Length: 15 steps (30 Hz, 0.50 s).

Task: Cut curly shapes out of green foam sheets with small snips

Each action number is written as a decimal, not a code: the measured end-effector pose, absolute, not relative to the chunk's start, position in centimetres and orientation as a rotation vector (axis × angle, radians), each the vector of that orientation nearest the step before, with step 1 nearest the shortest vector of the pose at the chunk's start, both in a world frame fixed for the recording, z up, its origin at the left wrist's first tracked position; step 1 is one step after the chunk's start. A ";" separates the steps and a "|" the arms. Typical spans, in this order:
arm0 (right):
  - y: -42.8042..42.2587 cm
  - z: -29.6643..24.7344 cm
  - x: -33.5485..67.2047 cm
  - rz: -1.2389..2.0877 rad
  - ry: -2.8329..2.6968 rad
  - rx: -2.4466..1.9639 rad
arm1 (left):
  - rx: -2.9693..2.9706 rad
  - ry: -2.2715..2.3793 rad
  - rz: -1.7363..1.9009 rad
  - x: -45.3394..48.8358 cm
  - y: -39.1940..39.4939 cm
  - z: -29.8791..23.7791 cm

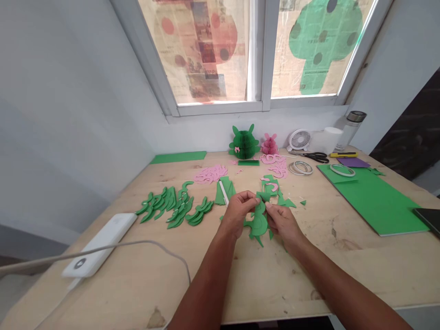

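Note:
Both hands meet over the middle of the table, pinching one green paper cutout [260, 223] with rounded lobes. My left hand [238, 211] grips its upper left edge between thumb and fingers. On the other side, my right hand [282, 223] pinches the upper right edge. Green paper scraps [284, 200] lie under and behind the hands, with a few pink bits among them. A white pen [223, 191] rests on folded green paper [229, 185] just beyond my left hand. Stacks of curved green cutouts [180, 211] are spread to the left.
Pink cutouts [211, 174] lie further back. A green honeycomb paper figure [244, 143] and a smaller pink one [270, 144] stand by the wall. Black-handled scissors [315, 157], tape rolls [303, 167] and green sheets [374, 201] are at right. A white power strip [103, 243] with its cable is at left.

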State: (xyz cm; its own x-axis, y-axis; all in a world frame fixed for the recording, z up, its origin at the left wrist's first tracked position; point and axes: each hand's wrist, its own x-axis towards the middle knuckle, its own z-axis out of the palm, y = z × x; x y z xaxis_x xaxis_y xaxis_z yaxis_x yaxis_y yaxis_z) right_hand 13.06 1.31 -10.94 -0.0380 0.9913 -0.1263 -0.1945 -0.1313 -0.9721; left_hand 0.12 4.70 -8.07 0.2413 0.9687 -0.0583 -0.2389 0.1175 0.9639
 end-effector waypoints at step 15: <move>1.1 -10.3 13.1 1.374 -1.053 -1.174 | 1.050 0.891 1.082 0.1 4.7 -8.1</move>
State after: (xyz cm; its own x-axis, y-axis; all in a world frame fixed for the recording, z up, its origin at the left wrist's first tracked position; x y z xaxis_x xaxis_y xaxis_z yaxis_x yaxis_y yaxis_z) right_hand 13.08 1.06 -10.32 -0.0258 0.9929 -0.1158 -0.1470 -0.1183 -0.9820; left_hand 0.11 4.70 -8.13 0.2446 0.9675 -0.0634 -0.2477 0.1256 0.9607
